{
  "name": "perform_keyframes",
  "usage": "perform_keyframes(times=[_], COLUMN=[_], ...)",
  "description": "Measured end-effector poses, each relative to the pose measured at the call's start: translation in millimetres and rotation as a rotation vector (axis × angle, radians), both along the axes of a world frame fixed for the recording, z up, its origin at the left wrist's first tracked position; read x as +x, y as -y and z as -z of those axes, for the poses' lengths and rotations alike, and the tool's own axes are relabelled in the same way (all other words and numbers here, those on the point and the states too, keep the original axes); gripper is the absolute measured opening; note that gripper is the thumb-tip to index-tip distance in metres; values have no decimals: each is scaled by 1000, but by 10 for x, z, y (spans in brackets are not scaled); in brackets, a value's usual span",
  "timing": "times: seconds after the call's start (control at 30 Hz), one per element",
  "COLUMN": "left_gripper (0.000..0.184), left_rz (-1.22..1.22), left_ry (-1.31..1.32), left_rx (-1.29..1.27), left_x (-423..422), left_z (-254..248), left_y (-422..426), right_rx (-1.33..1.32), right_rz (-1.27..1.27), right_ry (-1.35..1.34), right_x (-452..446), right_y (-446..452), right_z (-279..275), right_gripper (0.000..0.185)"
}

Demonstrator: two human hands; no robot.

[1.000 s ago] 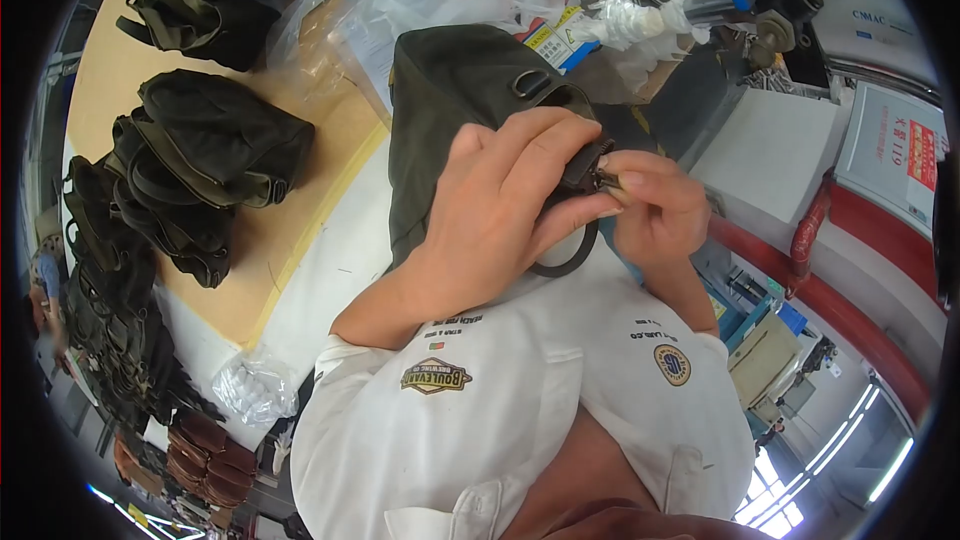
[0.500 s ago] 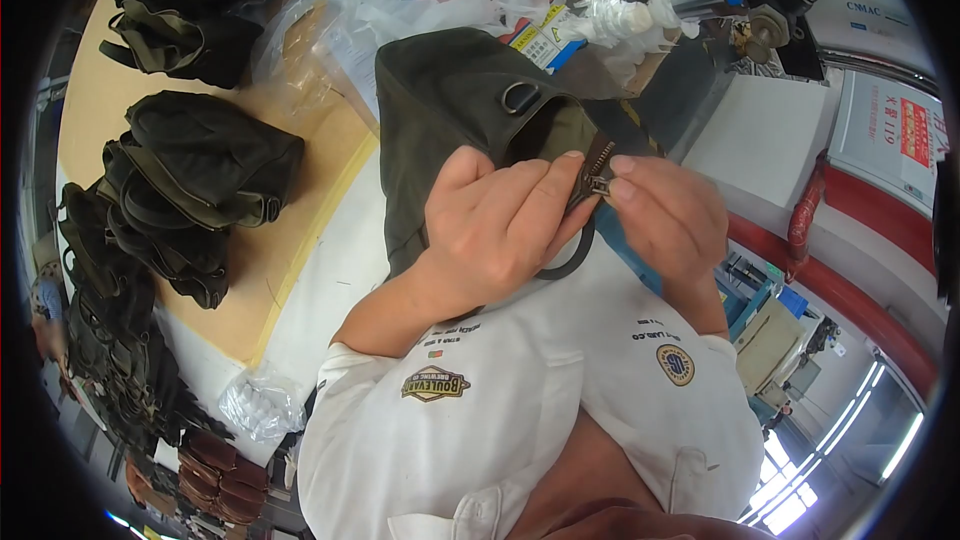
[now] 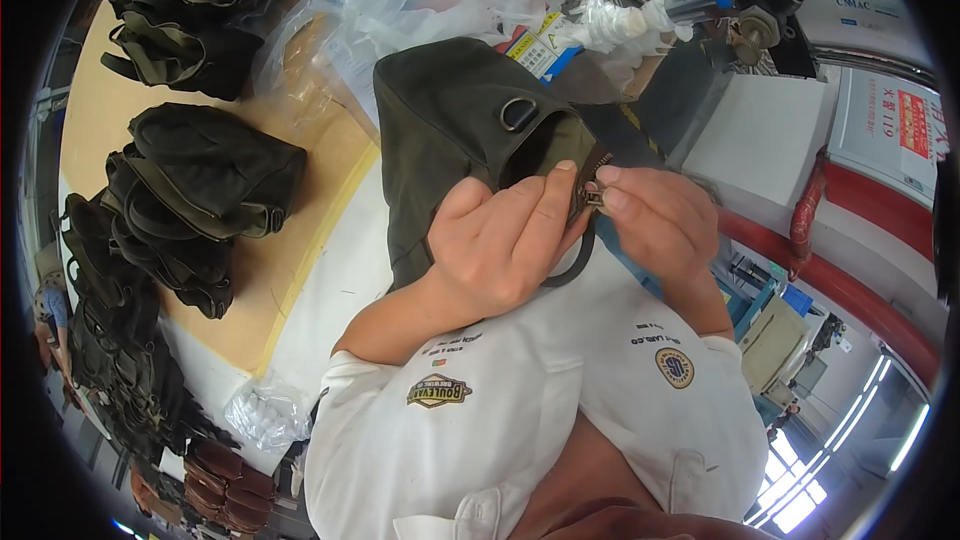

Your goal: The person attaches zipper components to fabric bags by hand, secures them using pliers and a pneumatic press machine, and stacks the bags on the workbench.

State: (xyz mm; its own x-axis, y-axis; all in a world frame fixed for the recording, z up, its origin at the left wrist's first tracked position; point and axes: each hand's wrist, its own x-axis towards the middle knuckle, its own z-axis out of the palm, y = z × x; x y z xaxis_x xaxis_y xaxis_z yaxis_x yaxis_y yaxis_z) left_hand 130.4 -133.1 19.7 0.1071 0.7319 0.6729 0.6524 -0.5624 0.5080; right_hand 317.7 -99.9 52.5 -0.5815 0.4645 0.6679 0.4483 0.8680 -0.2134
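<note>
A dark olive fabric bag (image 3: 430, 120) with a metal D-ring (image 3: 518, 115) lies in front of my chest, its mouth partly open and showing a lighter lining. My left hand (image 3: 500, 245) is closed on the bag's zippered edge, fingers bent over it. Brass-coloured zipper teeth (image 3: 603, 162) show between my two hands. With thumb and fingertips, my right hand (image 3: 662, 225) pinches the metal zipper pull (image 3: 594, 197) at that edge. A rounded dark handle (image 3: 575, 265) hangs below my left fingers. My fingers hide part of the zipper.
Several similar dark bags (image 3: 215, 170) are piled on the table's tan board (image 3: 290, 220) at left. Clear plastic wrapping (image 3: 400, 0) covers the back. A metal rod wrapped in white plastic (image 3: 620, 20) juts in at upper right, beside a white box (image 3: 755, 130) and red pipe (image 3: 850, 295).
My right fingers have shifted slightly down and left with the zipper pull. The left hand keeps its hold, and the whole view has moved a little.
</note>
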Motion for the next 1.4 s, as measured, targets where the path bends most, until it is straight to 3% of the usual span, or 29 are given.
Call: perform_keyframes(times=[0.33, 0.43, 0.67, 0.7, 0.83, 0.93, 1.03, 1.17, 1.23, 1.27, 1.33, 1.4], left_gripper=[43, 50, 58, 41, 20, 18, 21, 24, 24, 25, 25, 25], left_rz=[-16, 48, 85, 197, 403, 521, 458, 504, 566, 595, 610, 636], left_ry=[16, 38, 533, 472, 752, 869, 761, 695, 511, 420, 381, 361], left_rx=[36, -109, -715, -649, -934, -1091, -1115, -1163, -1012, -935, -1000, -1084], left_x=[21, -7, -29, -75, -111, -64, 0, -33, -34, -22, 39, 111], left_z=[40, 4, -107, -30, -45, -114, 8, -105, -140, -156, -203, -215], left_y=[-1, 3, -258, -308, -500, -582, -688, -811, -891, -928, -1021, -1116], right_rx=[-31, -21, 51, 59, 84, 91, 85, -230, -452, -595, -877, -1048], right_rz=[39, 67, 206, 227, 300, 306, 272, 253, 367, 358, 328, 283], right_ry=[-12, 8, -25, -38, -96, -85, -78, -268, -526, -507, -467, -622], right_x=[-31, -36, -58, -58, -53, -37, -22, -2, 22, 51, 156, 232], right_y=[12, 7, -46, -49, -144, -189, -186, -172, -165, -168, -230, -348], right_z=[28, 32, 73, 118, 215, 243, 309, 184, 167, 169, 193, 287], right_gripper=[22, 24, 26, 25, 25, 27, 28, 24, 21, 21, 22, 21])
